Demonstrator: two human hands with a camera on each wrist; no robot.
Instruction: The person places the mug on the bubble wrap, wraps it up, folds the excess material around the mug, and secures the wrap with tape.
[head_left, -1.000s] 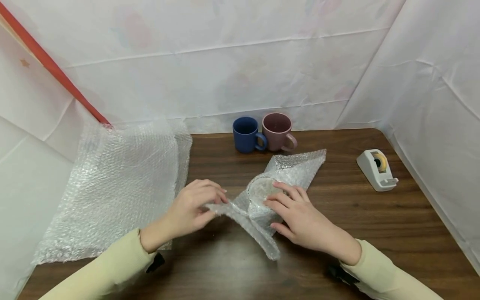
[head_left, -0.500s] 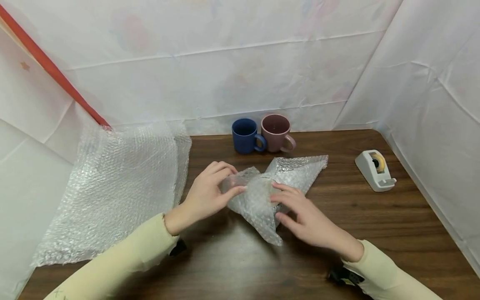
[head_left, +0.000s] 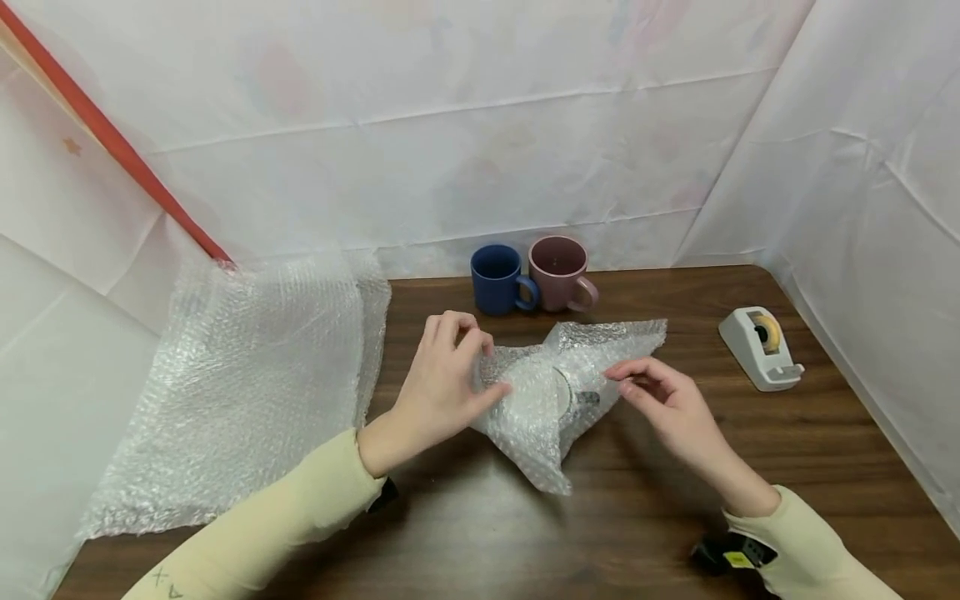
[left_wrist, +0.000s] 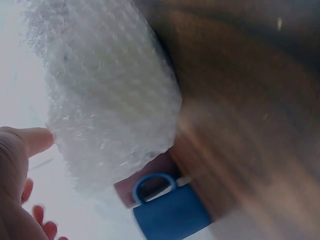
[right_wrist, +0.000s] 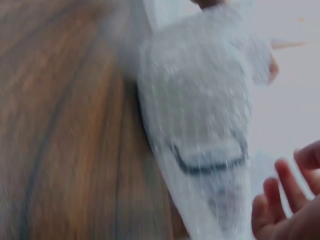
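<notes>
A round, pale cup-like item point(head_left: 564, 392) with a dark handle point(right_wrist: 210, 167) lies inside bubble wrap point(head_left: 528, 417) on the table, partly visible through the sheet. The wrap's left flap lies folded over its top, and a pointed corner sticks out at the back right. At the left side of the bundle is my left hand point(head_left: 442, 383), its fingers bent and its thumb touching the wrap. My right hand point(head_left: 667, 400) is beside the bundle's right side, fingers loosely bent; the right wrist view shows its fingertips apart from the wrap.
A blue mug point(head_left: 497, 283) and a mauve mug point(head_left: 558, 271) stand side by side at the table's back edge. Bubble wrap sheets point(head_left: 262, 392) lie at the left. A white tape dispenser point(head_left: 761, 348) sits at the right. White cloth point(head_left: 420, 167) hangs behind the table point(head_left: 480, 542).
My left hand has carried the left flap up and over the cup-like item, covering most of its round top. My right hand has moved off that top to the right.
</notes>
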